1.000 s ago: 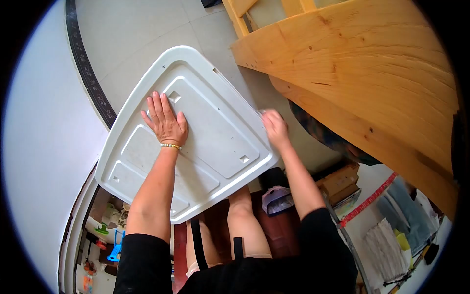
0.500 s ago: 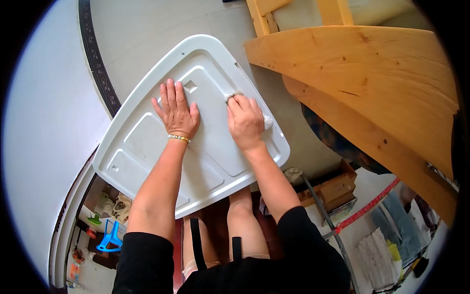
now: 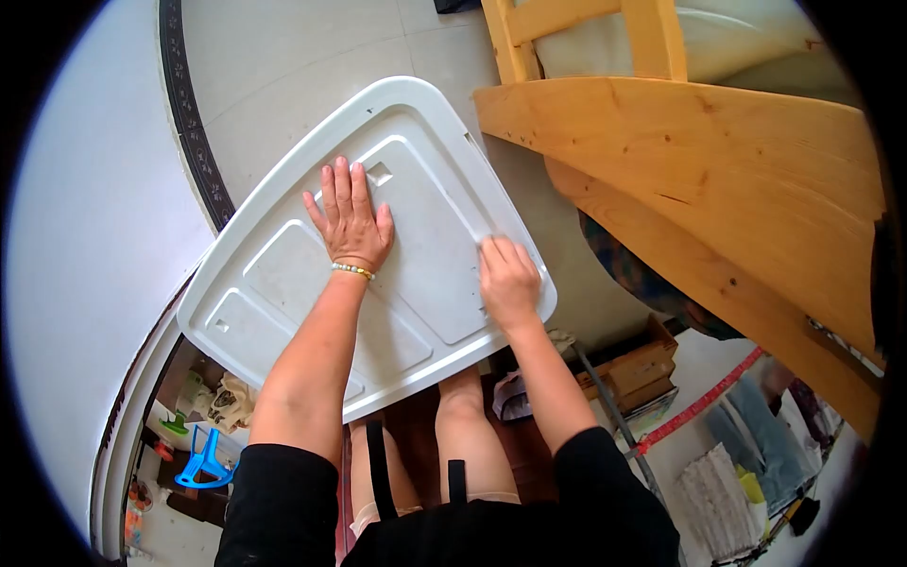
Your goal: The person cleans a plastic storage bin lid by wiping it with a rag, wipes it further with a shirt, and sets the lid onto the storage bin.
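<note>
One large white rounded plastic lid point(image 3: 425, 250) above knees point(image 3: 461, 406), mostly pale, some dark specks unwiped; left hand point(image 3: 354, 227) flat, fingers apart; right hand point(image 3: 510, 283) curled shut against it, contents unclear

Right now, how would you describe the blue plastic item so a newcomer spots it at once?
Find the white plastic lid under the person's left hand. Beyond its lower-left edge, beside the black left sleeve, sits the bright blue plastic item with an open frame. Its colour sets it apart from the green item and pale patterned cloth above it.
</note>
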`<state>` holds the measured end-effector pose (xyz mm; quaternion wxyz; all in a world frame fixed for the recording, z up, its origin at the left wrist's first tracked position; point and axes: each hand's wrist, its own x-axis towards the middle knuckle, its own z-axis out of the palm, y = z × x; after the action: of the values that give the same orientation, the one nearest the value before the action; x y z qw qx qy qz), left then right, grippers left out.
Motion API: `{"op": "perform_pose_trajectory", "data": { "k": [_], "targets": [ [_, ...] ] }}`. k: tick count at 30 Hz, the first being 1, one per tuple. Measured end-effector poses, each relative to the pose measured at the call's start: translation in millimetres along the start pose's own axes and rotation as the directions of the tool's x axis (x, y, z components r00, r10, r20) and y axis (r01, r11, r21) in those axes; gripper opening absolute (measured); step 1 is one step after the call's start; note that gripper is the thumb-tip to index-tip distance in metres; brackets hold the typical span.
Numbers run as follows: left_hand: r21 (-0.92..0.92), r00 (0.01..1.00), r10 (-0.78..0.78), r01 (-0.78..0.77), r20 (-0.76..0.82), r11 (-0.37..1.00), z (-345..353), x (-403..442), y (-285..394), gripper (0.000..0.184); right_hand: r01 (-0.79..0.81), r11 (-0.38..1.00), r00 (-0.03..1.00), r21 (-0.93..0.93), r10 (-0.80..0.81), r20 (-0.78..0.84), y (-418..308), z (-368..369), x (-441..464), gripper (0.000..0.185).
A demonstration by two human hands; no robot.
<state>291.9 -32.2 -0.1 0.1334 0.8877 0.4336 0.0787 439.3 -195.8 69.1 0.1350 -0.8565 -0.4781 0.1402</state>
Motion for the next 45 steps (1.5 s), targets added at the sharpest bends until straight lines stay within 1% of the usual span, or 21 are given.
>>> {"op": "perform_pose_trajectory", "data": {
  "k": [4, 7, 9, 11, 12, 14, 17, 18, 22, 24, 26, 27, 31, 33, 35, 36, 38, 41, 43, 44, 45],
  "targets": [
    [-0.013, 0.999, -0.023, 0.023, 0.028, 1.0, -1.0, 0.1, 0.5, 0.071, 0.003, 0.997, 0.998, 0.079, -0.008, 0.061, 1.8, -5.3, -12.1, 0.019],
    [-0.012, 1.0, -0.018, 0.019, 0.021, 1.0, 0.2, -1.0, -1.3, 0.072, 0.09, 0.986, 0.996, 0.139, -0.085, -0.037, -24.2, 19.5, 38.5, 0.021],
    [-0.001, 1.0, -0.019, 0.019, 0.009, 1.0, 1.5, -1.2, -2.3, 0.072, 0.213, 0.965, 0.97, 0.153, -0.19, -0.153, -51.5, 38.3, 85.4, 0.024],
    [0.036, 1.0, -0.02, 0.02, -0.005, 0.999, 7.9, -1.9, -4.4, 0.071, 0.432, 0.9, 0.865, 0.056, -0.396, -0.309, -78.2, 54.2, 132.0, 0.029],
    [0.02, 0.999, -0.021, 0.022, -0.03, 1.0, 10.8, -2.6, -5.6, 0.072, 0.487, 0.874, 0.837, 0.013, -0.462, -0.292, -75.8, 55.7, 144.5, 0.03],
    [-0.006, 1.0, -0.016, 0.016, 0.011, 1.0, 0.8, -0.4, -2.0, 0.07, 0.581, 0.811, 0.779, -0.072, -0.58, -0.239, -63.1, 54.3, 151.5, 0.033],
    [-0.038, 1.0, -0.02, 0.021, 0.017, 0.999, -3.6, 0.1, 0.6, 0.07, 0.541, 0.806, 0.787, -0.24, -0.586, -0.194, -34.5, 46.3, 147.0, 0.032],
    [-0.041, 1.0, -0.017, 0.018, 0.019, 0.999, -4.3, -0.2, 0.4, 0.07, 0.503, 0.822, 0.814, -0.266, -0.554, -0.175, -38.3, 39.4, 141.0, 0.031],
    [-0.052, 0.999, -0.023, 0.025, 0.032, 0.998, -8.5, 1.8, 2.1, 0.07, 0.438, 0.881, 0.877, -0.179, -0.463, -0.132, -25.1, 25.3, 106.6, 0.031],
    [-0.048, 0.999, -0.018, 0.02, 0.026, 0.999, -6.3, 1.9, 0.4, 0.071, 0.422, 0.887, 0.889, -0.185, -0.445, -0.107, -7.7, 19.7, 66.8, 0.03],
    [-0.055, 1.0, -0.01, 0.011, 0.018, 0.998, -5.5, -0.4, 1.1, 0.071, 0.343, 0.92, 0.935, -0.188, -0.353, -0.022, 10.2, 14.1, 13.2, 0.029],
    [-0.058, 1.0, -0.006, 0.006, 0.005, 0.998, -4.6, 0.0, 1.1, 0.071, 0.305, 0.945, 0.951, -0.121, -0.308, -0.01, 21.2, 12.2, -13.3, 0.031],
    [-0.077, 1.0, -0.017, 0.017, 0.003, 0.997, -5.4, 1.0, -0.4, 0.071, 0.224, 0.97, 0.971, -0.099, -0.231, -0.066, 32.6, 6.5, -56.5, 0.033],
    [-0.078, 1.0, -0.02, 0.02, 0.007, 0.997, -4.5, 0.6, 0.4, 0.072, 0.215, 0.971, 0.966, -0.1, -0.227, -0.125, 22.8, 24.8, -27.9, 0.029],
    [-0.07, 1.0, -0.015, 0.016, 0.003, 0.997, -3.9, 0.7, -1.1, 0.072, 0.208, 0.968, 0.953, -0.14, -0.233, -0.193, -9.4, 40.4, 33.1, 0.028],
    [-0.08, 1.0, -0.015, 0.014, -0.005, 0.997, -3.3, 0.6, -2.5, 0.072, 0.204, 0.964, 0.937, -0.173, -0.243, -0.25, -26.7, 48.8, 66.2, 0.032],
    [-0.094, 1.0, -0.016, 0.014, -0.02, 0.995, -0.4, 0.4, -2.5, 0.072, 0.163, 0.978, 0.913, -0.129, -0.2, -0.357, -61.7, 61.8, 121.4, 0.035],
    [-0.149, 0.999, -0.029, 0.022, -0.042, 0.989, -1.2, 2.0, -3.0, 0.071, 0.248, 0.969, 0.874, 0.013, -0.218, -0.434, -77.7, 73.1, 149.7, 0.028],
    [-0.176, 0.998, -0.03, 0.018, -0.063, 0.984, -1.5, 2.6, -3.2, 0.069, 0.58, 0.814, 0.777, 0.037, -0.539, -0.326, -65.8, 63.7, 143.2, 0.024],
    [-0.195, 0.998, -0.035, 0.022, -0.061, 0.981, -3.0, 2.7, -3.5, 0.068, 0.639, 0.763, 0.749, 0.097, -0.589, -0.305, -60.2, 58.5, 141.6, 0.022],
    [-0.215, 0.997, -0.039, 0.026, -0.06, 0.976, -5.2, 1.9, -2.8, 0.068, 0.669, 0.737, 0.734, 0.099, -0.634, -0.243, -52.4, 51.6, 140.9, 0.028]
  ]
}}
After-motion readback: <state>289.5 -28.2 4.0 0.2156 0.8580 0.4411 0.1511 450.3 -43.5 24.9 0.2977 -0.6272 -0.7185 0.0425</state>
